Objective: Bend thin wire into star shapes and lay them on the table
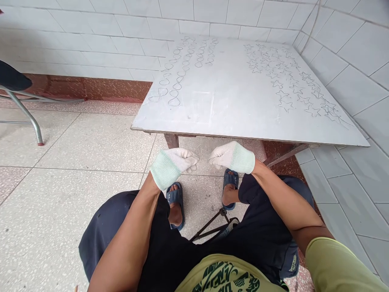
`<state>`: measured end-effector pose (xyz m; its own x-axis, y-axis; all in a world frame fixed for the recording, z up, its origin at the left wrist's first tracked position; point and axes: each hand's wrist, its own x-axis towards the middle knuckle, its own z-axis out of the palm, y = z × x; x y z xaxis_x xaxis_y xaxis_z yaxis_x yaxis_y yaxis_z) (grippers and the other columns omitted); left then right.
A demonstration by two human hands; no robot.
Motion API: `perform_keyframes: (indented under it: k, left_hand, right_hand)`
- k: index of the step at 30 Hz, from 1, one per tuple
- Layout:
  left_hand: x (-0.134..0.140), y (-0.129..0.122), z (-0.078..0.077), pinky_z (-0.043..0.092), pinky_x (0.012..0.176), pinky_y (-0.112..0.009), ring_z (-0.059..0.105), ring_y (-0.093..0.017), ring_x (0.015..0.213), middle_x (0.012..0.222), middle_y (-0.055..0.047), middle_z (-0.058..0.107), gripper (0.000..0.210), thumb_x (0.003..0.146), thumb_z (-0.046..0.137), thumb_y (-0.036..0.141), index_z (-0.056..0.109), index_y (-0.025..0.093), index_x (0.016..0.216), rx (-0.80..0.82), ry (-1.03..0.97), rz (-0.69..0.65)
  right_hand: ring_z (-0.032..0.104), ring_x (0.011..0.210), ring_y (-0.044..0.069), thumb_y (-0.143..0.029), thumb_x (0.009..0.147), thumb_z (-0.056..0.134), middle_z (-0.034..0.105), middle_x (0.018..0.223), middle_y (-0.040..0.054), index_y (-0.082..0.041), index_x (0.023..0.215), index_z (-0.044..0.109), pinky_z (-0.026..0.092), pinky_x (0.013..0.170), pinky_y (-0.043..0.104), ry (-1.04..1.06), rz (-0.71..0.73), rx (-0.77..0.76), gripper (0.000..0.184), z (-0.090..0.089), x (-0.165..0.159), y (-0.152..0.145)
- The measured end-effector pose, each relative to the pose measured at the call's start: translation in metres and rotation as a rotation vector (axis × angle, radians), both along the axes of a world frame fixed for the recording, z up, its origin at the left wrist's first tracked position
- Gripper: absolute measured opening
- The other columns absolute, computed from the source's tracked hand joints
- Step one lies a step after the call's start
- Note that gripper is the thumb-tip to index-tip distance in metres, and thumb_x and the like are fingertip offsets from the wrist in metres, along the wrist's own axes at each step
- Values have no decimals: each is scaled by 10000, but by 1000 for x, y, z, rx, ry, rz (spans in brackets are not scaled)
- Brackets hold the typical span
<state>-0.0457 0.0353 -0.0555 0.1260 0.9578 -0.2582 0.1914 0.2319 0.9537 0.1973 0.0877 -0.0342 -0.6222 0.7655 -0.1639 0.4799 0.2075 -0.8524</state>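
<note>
In a white glove with a pale green cuff, my left hand (184,159) is closed, thumb and fingers pinched together. Facing it across a small gap, my right hand (222,155) wears a matching glove and is pinched in the same way. Both are held low, just in front of the table's near edge. Whatever is between the fingertips is too thin or hidden to make out. On the white tabletop (231,103) lie thin wire figure-eight shapes (174,98) in rows at left. Several wire stars (285,106) are spread at right.
Tiled walls (343,69) border the table at the back and right. A metal-legged chair (33,121) stands at far left on the speckled floor (85,148). Below my hands are my sandalled feet (175,202) and a dark folding stool leg (209,225).
</note>
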Motion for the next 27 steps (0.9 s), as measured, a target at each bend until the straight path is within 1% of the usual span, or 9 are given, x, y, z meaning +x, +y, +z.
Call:
perform_keyframes:
  k: [5, 9, 12, 14, 18, 21, 24, 26, 27]
  left_hand:
    - [5, -4, 4, 500, 571, -252, 618, -137, 584, 633, -20, 694, 211, 733, 798, 369, 698, 185, 739, -13, 95, -2]
    - [8, -5, 1, 473, 569, -245, 608, -133, 588, 650, -17, 704, 179, 757, 759, 358, 703, 189, 740, -13, 200, 9]
    - [10, -5, -1, 437, 543, -252, 586, -136, 565, 632, -17, 692, 178, 776, 727, 350, 687, 196, 696, -10, 292, 5]
    - [13, -4, 0, 425, 534, -258, 576, -137, 551, 618, -15, 684, 176, 777, 720, 339, 681, 200, 676, -6, 299, 12]
    - [17, 0, 9, 452, 543, -273, 581, -143, 530, 587, -18, 667, 195, 758, 753, 344, 669, 200, 656, -49, 216, 67]
    - [15, 3, 13, 505, 602, -299, 630, -162, 573, 641, -37, 707, 247, 756, 789, 416, 701, 185, 741, 5, 83, 102]
    - [10, 5, 11, 529, 663, -331, 686, -194, 654, 761, -74, 771, 413, 739, 819, 530, 734, 158, 895, 70, -34, 165]
    - [9, 4, 8, 550, 723, -361, 720, -219, 709, 807, -100, 793, 496, 705, 852, 571, 734, 146, 932, 32, -82, 173]
    - [10, 4, 7, 561, 775, -378, 739, -233, 751, 824, -110, 802, 508, 698, 867, 573, 735, 145, 937, 3, -99, 151]
  right_hand:
    - [678, 631, 140, -302, 847, 695, 723, 640, -29, -208, 756, 765, 488, 595, 241, -37, 8, -14, 148, -1, 0, 0]
    - [681, 627, 127, -276, 853, 671, 707, 630, -43, -195, 745, 743, 473, 607, 225, -38, 44, 3, 153, 0, -3, 0]
    - [676, 625, 121, -232, 845, 657, 696, 623, -48, -188, 740, 732, 466, 620, 218, -59, 29, 16, 136, 2, -7, -1]
    - [667, 617, 114, -213, 840, 651, 690, 619, -50, -186, 724, 724, 464, 632, 215, -74, 18, 25, 139, 2, -10, -1]
    - [672, 622, 120, -252, 850, 673, 704, 631, -45, -191, 736, 737, 466, 639, 221, -65, 10, 33, 144, 1, -14, 0]
    - [686, 657, 128, -278, 864, 678, 726, 661, -40, -200, 756, 748, 482, 673, 229, -16, -23, 79, 150, -1, -14, 2]
    - [675, 639, 125, -306, 894, 661, 718, 642, -37, -206, 702, 717, 488, 681, 235, -8, -103, 111, 224, -1, -14, 5]
    - [655, 602, 121, -323, 909, 652, 698, 606, -39, -208, 674, 697, 475, 649, 235, -22, -159, 91, 265, -1, -14, 7]
    - [649, 596, 120, -325, 912, 650, 692, 598, -40, -208, 672, 697, 471, 640, 234, -23, -176, 84, 271, -1, -14, 8]
